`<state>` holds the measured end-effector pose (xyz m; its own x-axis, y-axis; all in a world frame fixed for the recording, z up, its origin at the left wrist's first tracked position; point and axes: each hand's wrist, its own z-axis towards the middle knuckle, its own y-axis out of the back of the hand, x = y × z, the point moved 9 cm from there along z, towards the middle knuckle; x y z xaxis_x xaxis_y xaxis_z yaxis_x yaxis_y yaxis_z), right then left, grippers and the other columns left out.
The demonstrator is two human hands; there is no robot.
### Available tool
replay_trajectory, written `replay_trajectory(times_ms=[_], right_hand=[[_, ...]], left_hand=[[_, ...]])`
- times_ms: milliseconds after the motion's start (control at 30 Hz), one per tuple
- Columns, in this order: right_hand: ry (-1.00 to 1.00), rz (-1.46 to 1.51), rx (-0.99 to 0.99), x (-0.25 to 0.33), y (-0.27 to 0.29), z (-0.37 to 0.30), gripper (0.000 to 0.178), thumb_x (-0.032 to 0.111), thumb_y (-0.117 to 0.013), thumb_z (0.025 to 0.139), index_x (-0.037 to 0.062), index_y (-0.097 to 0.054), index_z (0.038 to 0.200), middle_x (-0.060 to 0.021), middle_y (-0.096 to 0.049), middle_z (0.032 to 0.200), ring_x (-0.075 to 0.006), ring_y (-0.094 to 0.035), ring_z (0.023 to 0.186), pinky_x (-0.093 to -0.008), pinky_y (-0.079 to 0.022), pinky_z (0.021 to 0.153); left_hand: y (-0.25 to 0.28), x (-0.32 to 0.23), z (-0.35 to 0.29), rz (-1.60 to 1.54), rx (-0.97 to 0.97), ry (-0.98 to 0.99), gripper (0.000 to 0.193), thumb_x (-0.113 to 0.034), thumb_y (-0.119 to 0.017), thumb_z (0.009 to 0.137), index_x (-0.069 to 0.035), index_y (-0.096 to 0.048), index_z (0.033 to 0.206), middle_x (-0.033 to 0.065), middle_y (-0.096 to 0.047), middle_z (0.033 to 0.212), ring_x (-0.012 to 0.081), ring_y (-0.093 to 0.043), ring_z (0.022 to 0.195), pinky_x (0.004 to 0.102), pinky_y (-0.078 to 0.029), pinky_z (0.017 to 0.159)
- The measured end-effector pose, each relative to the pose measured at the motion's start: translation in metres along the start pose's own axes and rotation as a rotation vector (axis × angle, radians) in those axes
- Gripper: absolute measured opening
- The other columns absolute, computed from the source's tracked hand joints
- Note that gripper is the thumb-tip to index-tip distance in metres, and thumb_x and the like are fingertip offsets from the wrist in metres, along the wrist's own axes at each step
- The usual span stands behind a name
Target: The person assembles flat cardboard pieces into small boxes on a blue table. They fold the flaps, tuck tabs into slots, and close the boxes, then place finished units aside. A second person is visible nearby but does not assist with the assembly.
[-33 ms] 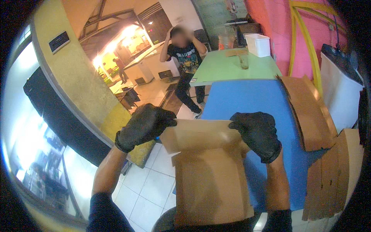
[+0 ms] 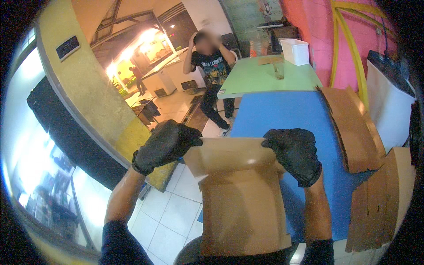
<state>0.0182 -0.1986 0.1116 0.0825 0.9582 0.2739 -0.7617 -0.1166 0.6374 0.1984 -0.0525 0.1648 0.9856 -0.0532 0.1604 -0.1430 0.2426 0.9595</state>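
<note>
I hold a flat cardboard box blank [image 2: 240, 207] upright before me — my left hand [image 2: 165, 145] and right hand [image 2: 295, 153], 2 gloved grips, are closed on its top flap. Step: folding that flap; next calls for a firm crease. Blank's lower edge is cut off. Beyond: blue table [image 2: 287, 119], stacked cardboard [image 2: 353, 132].

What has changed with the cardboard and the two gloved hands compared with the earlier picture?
Nothing has visibly changed. The left hand and the right hand grip the top flap of the brown cardboard piece just as before, held over the edge of the blue table. The flat cardboard stacks lie in the same places.
</note>
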Motion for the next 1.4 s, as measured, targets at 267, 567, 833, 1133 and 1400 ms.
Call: replay_trajectory(times_ms=[267,567,833,1133,1400], right_hand=[[-0.055,0.064,-0.012,-0.026,0.012,0.009,0.014,0.017,-0.075,0.075,0.0062,-0.075,0.084,-0.0140,-0.072,0.079,-0.0289,-0.070,0.072,-0.0384,-0.053,0.073],[-0.014,0.204,-0.060,0.004,0.043,0.005,0.048,0.014,-0.073,0.075,0.0084,-0.066,0.122,-0.0137,-0.061,0.126,-0.0353,-0.056,0.117,-0.0440,-0.044,0.104],[-0.029,0.063,-0.322,-0.016,0.049,-0.005,0.037,0.004,-0.071,0.078,0.0056,-0.068,0.114,-0.0104,-0.065,0.114,-0.0268,-0.060,0.109,-0.0379,-0.046,0.099],[-0.382,0.468,-0.576,-0.086,0.046,-0.033,0.012,0.008,-0.071,0.089,0.0004,-0.067,0.099,-0.0014,-0.064,0.090,-0.0108,-0.058,0.087,-0.0265,-0.048,0.080],[0.031,0.341,-0.311,-0.033,0.068,-0.018,0.034,0.024,-0.059,0.095,0.0006,-0.062,0.120,-0.0105,-0.065,0.112,-0.0208,-0.060,0.108,-0.0340,-0.047,0.096]], left_hand=[[-0.001,0.036,-0.026,-0.175,-0.035,0.078,0.024,-0.025,-0.061,0.093,-0.004,-0.073,0.099,0.0172,-0.071,0.086,0.0320,-0.069,0.072,0.0406,-0.054,0.069],[-0.001,0.066,-0.051,-0.408,0.018,0.358,0.032,-0.028,-0.066,0.094,0.000,-0.071,0.109,0.0129,-0.073,0.090,0.0180,-0.068,0.080,0.0339,-0.054,0.079],[-0.013,0.068,-0.057,-0.776,0.180,0.262,0.042,-0.024,-0.070,0.092,0.000,-0.064,0.127,0.0127,-0.069,0.122,0.0214,-0.064,0.109,0.0372,-0.050,0.097],[0.010,0.007,-0.044,-0.579,0.068,0.193,0.057,-0.026,-0.071,0.091,-0.007,-0.053,0.141,0.0154,-0.059,0.137,0.0264,-0.056,0.126,0.0401,-0.044,0.106],[0.027,0.034,-0.038,-0.460,-0.538,0.297,0.040,-0.036,-0.075,0.085,0.003,-0.070,0.092,0.0229,-0.068,0.081,0.0288,-0.066,0.069,0.0396,-0.050,0.067]])
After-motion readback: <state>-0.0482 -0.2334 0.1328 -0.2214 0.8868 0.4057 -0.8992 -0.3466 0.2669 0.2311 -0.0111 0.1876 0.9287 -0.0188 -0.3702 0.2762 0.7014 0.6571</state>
